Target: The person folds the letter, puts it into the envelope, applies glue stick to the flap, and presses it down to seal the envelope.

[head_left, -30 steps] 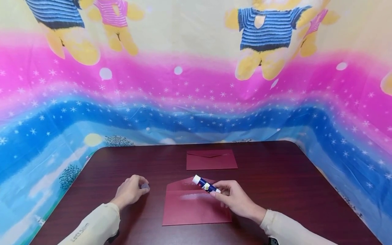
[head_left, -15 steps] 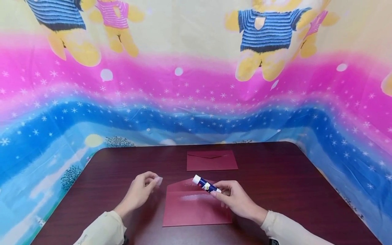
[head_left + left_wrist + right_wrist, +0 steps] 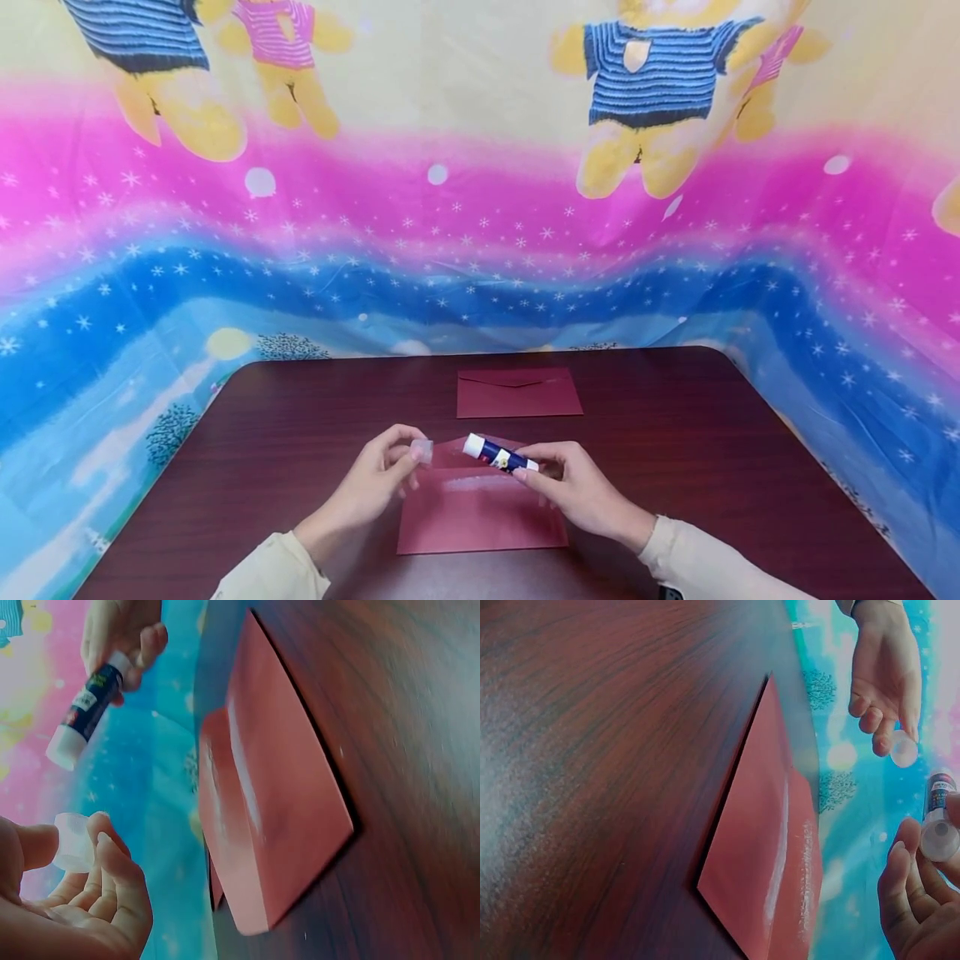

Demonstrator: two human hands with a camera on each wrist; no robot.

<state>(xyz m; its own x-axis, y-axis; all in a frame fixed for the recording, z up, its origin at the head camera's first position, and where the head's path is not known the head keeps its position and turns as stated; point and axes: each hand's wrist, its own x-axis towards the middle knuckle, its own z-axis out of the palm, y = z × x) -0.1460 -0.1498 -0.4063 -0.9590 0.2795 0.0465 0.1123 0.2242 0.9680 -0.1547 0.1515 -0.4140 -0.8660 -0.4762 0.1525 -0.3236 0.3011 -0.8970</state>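
My right hand holds a glue stick by its base, the dark blue barrel tilted with its white end pointing left. Between thumb and fingertips my left hand pinches a small translucent cap, just left of the glue stick's white end. A gap shows between cap and glue stick in the left wrist view. Below both hands lies a red envelope with its flap unfolded away from me. Whitish glue streaks run along the fold and across the flap.
A second red envelope, its flap folded down, lies farther back on the dark wooden table. A printed cloth with bears and snowflakes hangs around the table's back and sides.
My left hand has moved right with the cap, from the bare table to beside the glue stick. The glue stick has tipped slightly flatter; my right hand has barely moved.
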